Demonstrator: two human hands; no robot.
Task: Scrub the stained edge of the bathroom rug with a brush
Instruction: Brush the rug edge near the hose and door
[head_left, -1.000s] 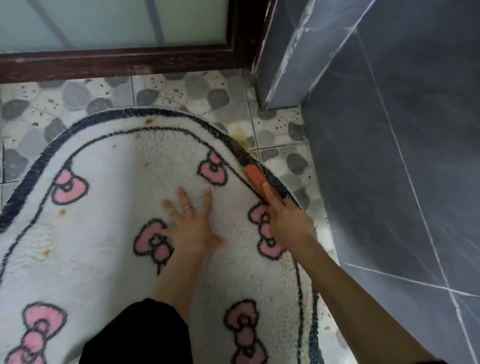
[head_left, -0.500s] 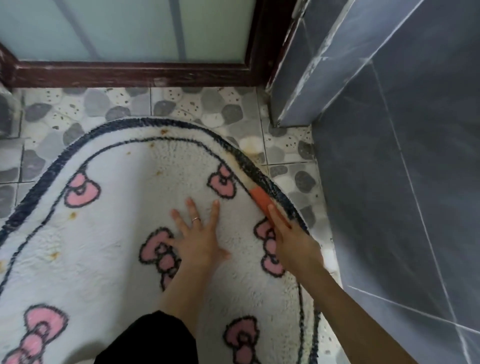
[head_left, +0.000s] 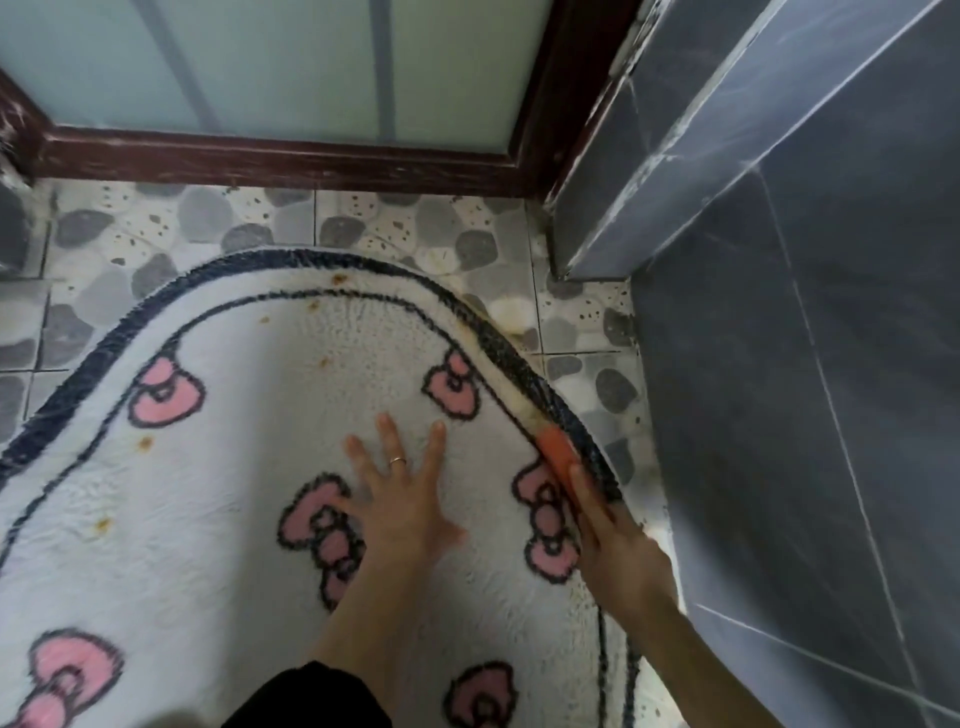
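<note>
The job looked unfinished: the right hand (head_left: 618, 545) gripped the orange brush (head_left: 558, 452) on the dark right edge of the rug (head_left: 234, 467), a brownish stain (head_left: 517, 410) showed just beyond it, and the left hand (head_left: 400, 499) pressed flat, fingers spread.

Floor (head_left: 405, 228): pebble-pattern tiles, grey on speckled cream, brown staining near the corner. Frame (head_left: 280, 161): dark wood, scuffed white. Glass (head_left: 291, 62): frosted, pale green. Wall (head_left: 831, 364): grey marbled tiles, white grout
</note>
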